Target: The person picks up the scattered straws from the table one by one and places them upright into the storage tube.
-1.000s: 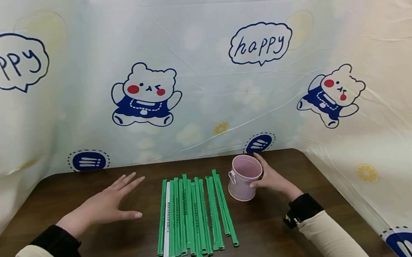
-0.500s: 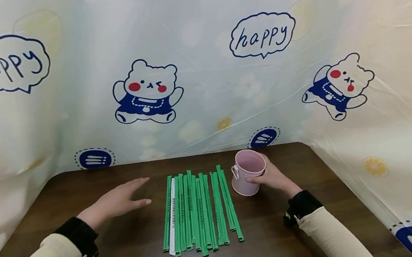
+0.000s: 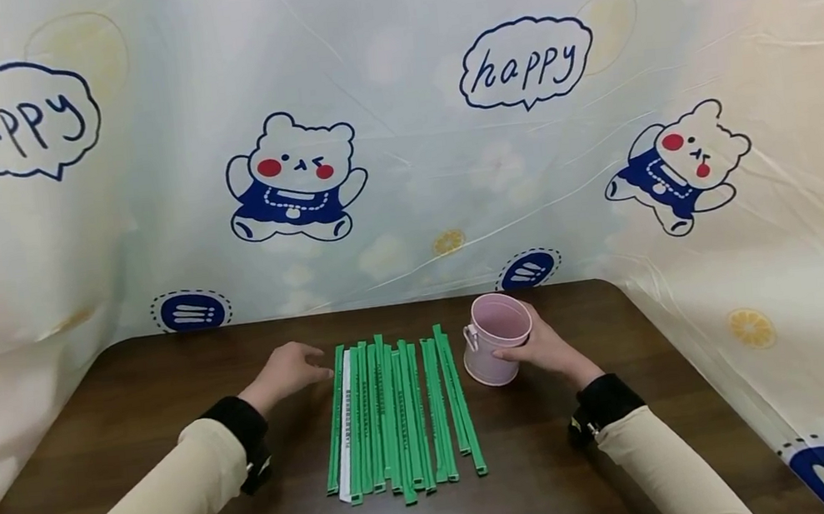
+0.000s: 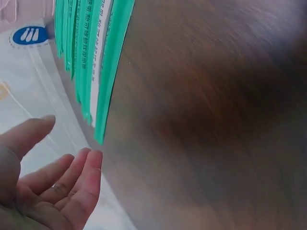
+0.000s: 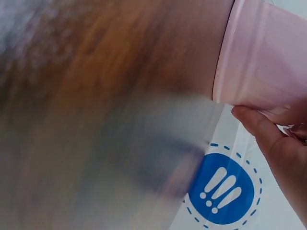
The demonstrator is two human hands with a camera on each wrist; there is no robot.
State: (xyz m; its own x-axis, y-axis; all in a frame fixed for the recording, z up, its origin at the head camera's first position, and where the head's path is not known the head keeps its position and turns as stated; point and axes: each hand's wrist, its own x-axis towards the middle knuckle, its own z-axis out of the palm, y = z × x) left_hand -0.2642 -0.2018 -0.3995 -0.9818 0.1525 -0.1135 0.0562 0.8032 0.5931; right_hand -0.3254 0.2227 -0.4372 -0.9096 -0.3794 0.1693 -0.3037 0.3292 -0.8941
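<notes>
Several long, thin green wrapped straws (image 3: 401,413) lie side by side on the table, with one white wrapped straw (image 3: 346,415) near the left end of the row. My left hand (image 3: 288,372) is at the far left end of the row, fingers relaxed and slightly bent. In the left wrist view its fingertips (image 4: 94,160) are just short of the outermost green straw (image 4: 108,91), with nothing held. To the right of the straws, a pink bucket (image 3: 490,358) stands upright. My right hand (image 3: 548,346) grips its right side, thumb in front and the other fingers largely hidden behind it.
The dark wooden table (image 3: 168,375) ends at a patterned curtain (image 3: 407,207) hanging along the back and sides. A small handle (image 3: 470,338) sits on the bucket's left side. Dark wrist bands (image 3: 237,430) are on both arms.
My left hand has moved right, up to the left end of the straws, and its spread fingers have bent. My right hand keeps hold of the bucket. The view has shifted slightly.
</notes>
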